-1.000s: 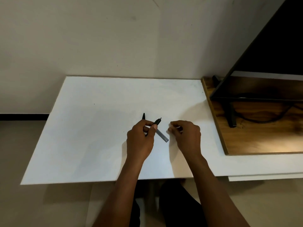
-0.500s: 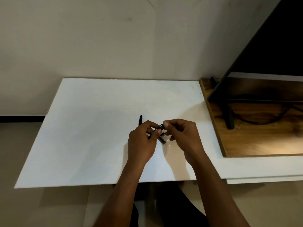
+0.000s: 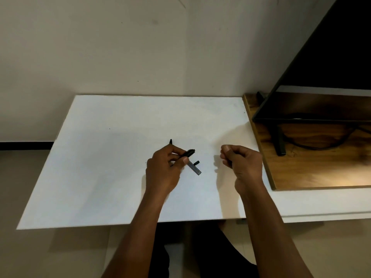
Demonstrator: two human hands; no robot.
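Note:
My left hand (image 3: pixel 163 171) grips a black pen part (image 3: pixel 189 153) between thumb and fingers above the white board (image 3: pixel 100 167). A grey see-through pen barrel (image 3: pixel 195 169) slants out from under my left thumb toward the right. Beside the barrel lies a small black piece (image 3: pixel 197 162). A black pointed piece (image 3: pixel 170 141) sticks out behind my left knuckles. My right hand (image 3: pixel 242 163) hovers to the right of the pen parts with its fingers curled and the thumb on top. I see nothing held in it.
The white board lies against a pale wall. A wooden stand (image 3: pixel 313 167) at the right carries a dark screen (image 3: pixel 331 67), its black foot (image 3: pixel 280 143) and a cable (image 3: pixel 321 145). My legs show below the board's front edge.
My right hand, which pinched the end of the pen part half a second ago, has pulled away to the right. My left hand still holds the pen part.

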